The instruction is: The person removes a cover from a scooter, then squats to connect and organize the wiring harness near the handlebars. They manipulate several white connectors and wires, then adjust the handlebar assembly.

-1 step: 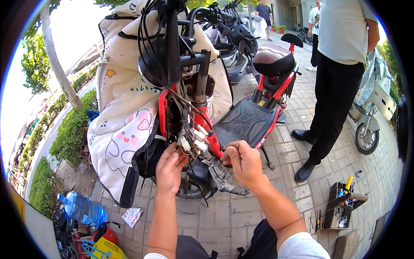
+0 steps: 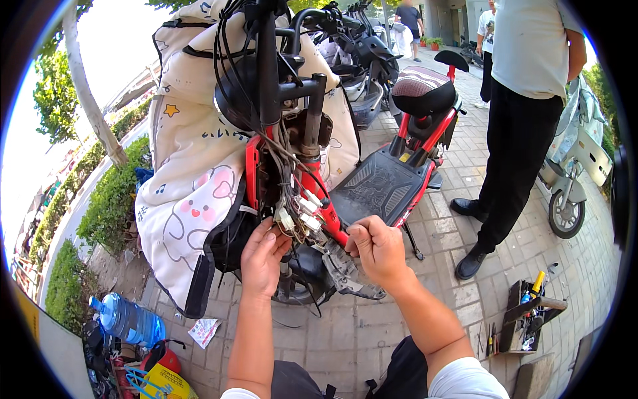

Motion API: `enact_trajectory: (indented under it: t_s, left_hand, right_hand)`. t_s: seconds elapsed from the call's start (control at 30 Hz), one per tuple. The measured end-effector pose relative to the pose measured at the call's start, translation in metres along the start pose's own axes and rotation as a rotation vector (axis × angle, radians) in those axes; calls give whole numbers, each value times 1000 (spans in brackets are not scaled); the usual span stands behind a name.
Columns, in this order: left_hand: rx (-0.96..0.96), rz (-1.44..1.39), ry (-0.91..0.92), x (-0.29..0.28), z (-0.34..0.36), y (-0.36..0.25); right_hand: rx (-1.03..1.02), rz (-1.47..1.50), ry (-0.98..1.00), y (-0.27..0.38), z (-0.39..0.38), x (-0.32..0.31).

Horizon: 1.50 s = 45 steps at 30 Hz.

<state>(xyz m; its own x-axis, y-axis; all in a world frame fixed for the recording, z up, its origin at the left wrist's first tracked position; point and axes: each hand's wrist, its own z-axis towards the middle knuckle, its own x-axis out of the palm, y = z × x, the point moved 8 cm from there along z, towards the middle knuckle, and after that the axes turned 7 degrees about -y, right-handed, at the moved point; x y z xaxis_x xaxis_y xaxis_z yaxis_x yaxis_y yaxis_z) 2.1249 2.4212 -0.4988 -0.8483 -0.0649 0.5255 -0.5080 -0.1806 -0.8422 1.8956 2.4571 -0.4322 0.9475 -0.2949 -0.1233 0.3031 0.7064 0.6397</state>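
Note:
A red electric scooter [image 2: 311, 181] stands before me with its front opened up, and a bundle of wires with white plug connectors [image 2: 307, 211] hangs out beside the red frame tube. My left hand [image 2: 263, 261] is at the lower left of that bundle, its fingers closed on the wires by a white connector. To the right of the red tube, my right hand [image 2: 380, 251] is closed, thumb against the curled fingers. What it holds, if anything, is hidden. Below the wires, between my hands, is a clear, lamp-like plastic part [image 2: 347, 271].
A cream padded windshield cover [image 2: 193, 153] drapes over the scooter's left side. A person in black trousers [image 2: 522, 146] stands at the right, near a wooden toolbox [image 2: 510, 318]. A blue water jug [image 2: 129, 322] and a yellow bag [image 2: 166, 382] lie at lower left.
My right hand has shifted very slightly. My left hand stays at the wires.

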Motion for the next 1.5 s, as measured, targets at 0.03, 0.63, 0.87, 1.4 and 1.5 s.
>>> enact_trajectory:
  t_s: [0.03, 0.63, 0.87, 1.4, 1.5]
  left_hand:
    - [-1, 9, 4, 1, 0, 1]
    - [-15, 49, -26, -10, 6, 3]
    - [2, 169, -40, -35, -1, -10]
    - [-399, 936, -843, -430, -53, 157]
    - [-506, 975, -810, -429, -51, 205]
  right_hand:
    - [-28, -54, 10, 0, 0, -2]
    - [-34, -140, -4, -8, 3, 3]
    - [1, -97, 28, 0, 3, 33]
    - [53, -107, 166, -17, -6, 46]
    - [48, -145, 166, -21, -7, 37]
